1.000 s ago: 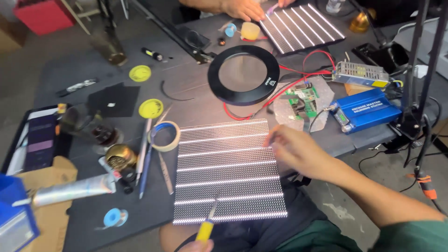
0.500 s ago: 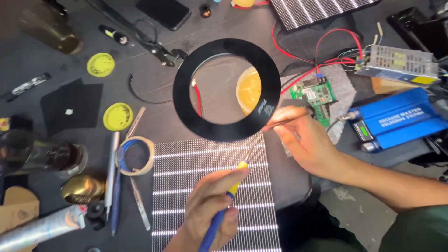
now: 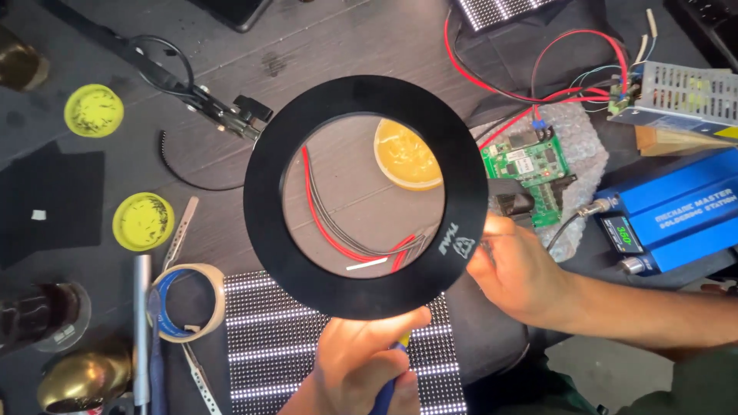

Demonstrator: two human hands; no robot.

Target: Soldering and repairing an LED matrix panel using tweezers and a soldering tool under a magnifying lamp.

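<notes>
A black ring magnifier (image 3: pixel 365 92) on a jointed arm hangs over the middle of the dark table. Through its lens I see red and grey wires (image 3: pixel 323 223), a round yellow dish (image 3: pixel 407 154) and a white tip. My left hand (image 3: pixel 361 361) is just below the ring, closed around a tool with a blue and yellow handle (image 3: pixel 388 384), above the LED panel (image 3: pixel 284 353). My right hand (image 3: pixel 523 273) sits at the ring's right rim, fingers curled on a thin tool whose front end is hidden behind the rim.
A green circuit board (image 3: pixel 530 165) on bubble wrap lies right of the ring, with a blue soldering station (image 3: pixel 676 219) and a metal power supply (image 3: pixel 684 92) beyond. On the left are two yellow lids (image 3: pixel 94 110), a tape roll (image 3: pixel 188 303) and tweezers (image 3: pixel 181 230).
The view has closed in on the magnifier, which now fills the middle. My left hand has risen to the ring's lower rim, and my right hand has shifted to its right rim.
</notes>
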